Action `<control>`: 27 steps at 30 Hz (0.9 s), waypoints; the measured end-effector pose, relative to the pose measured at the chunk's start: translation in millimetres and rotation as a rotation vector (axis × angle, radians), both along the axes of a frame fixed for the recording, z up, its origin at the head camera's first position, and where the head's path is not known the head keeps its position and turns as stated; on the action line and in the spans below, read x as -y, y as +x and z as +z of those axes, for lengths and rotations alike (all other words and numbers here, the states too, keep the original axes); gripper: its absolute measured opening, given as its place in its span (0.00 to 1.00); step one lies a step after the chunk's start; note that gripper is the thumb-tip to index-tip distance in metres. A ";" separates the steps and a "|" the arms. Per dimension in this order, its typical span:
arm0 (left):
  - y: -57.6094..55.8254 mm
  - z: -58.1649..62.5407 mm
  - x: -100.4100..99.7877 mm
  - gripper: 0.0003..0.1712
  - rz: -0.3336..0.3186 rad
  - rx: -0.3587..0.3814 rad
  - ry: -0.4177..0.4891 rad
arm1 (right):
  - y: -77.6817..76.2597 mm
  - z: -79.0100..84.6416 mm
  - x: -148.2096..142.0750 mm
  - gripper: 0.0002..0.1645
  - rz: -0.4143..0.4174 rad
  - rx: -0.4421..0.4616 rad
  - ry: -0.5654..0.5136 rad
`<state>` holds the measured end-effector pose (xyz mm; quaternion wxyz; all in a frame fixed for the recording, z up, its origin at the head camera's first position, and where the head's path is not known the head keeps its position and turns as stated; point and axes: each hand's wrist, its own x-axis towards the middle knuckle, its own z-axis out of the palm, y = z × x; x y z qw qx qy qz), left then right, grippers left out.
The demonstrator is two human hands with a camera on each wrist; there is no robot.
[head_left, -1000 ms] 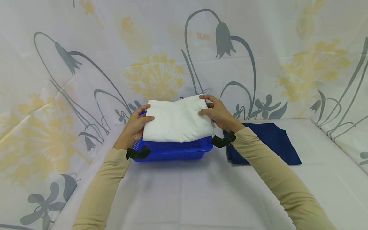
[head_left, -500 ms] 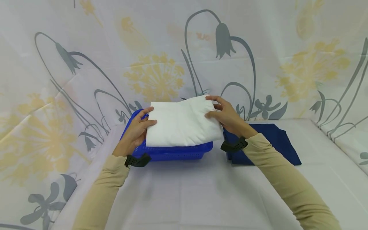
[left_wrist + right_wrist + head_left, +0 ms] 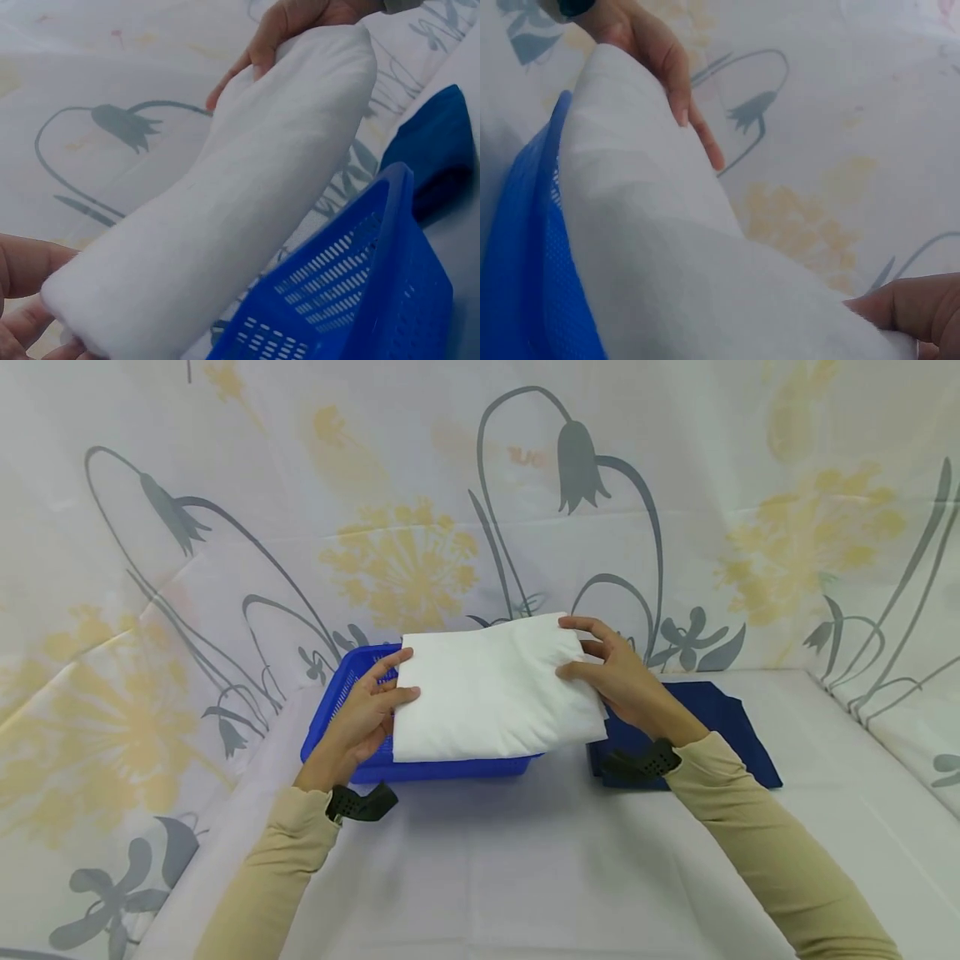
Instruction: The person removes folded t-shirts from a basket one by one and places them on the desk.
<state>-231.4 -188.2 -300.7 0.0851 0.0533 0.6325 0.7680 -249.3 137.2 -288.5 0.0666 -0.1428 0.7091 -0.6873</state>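
Observation:
A folded white cloth [image 3: 487, 693] is held up between both hands, above the blue plastic basket [image 3: 442, 771]. My left hand [image 3: 358, 718] pinches its left edge, thumb on the near face. At the opposite edge my right hand [image 3: 626, 681] grips the cloth with thumb and fingers. In the left wrist view the cloth [image 3: 217, 195] sags in a soft curve, and the perforated basket [image 3: 330, 285] shows below it. From the right wrist the cloth [image 3: 652, 217] spans both hands, with the basket [image 3: 525, 247] at the left. The cloth hides much of the basket's inside.
A folded navy cloth [image 3: 720, 727] lies on the white-covered table [image 3: 525, 860], right of the basket and partly behind the right forearm. A sheet with grey and yellow flowers [image 3: 420, 552] hangs behind and at the sides.
Both hands have brought the white cloth nearer and to the right, the right hand moving farther. The cloth now looks wider, and more of the basket's left side shows. The navy cloth stays put.

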 end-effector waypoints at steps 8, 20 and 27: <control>10.4 -6.4 -13.5 0.36 -0.001 -0.014 0.020 | 15.6 -3.1 -15.5 0.38 -0.001 -0.015 -0.009; 25.8 -17.5 -33.9 0.36 -0.001 -0.044 0.045 | 37.4 -14.5 -38.7 0.37 -0.025 -0.042 -0.003; 32.0 -27.5 -47.6 0.36 -0.010 -0.051 0.048 | 49.9 -21.2 -54.5 0.37 -0.028 -0.039 -0.005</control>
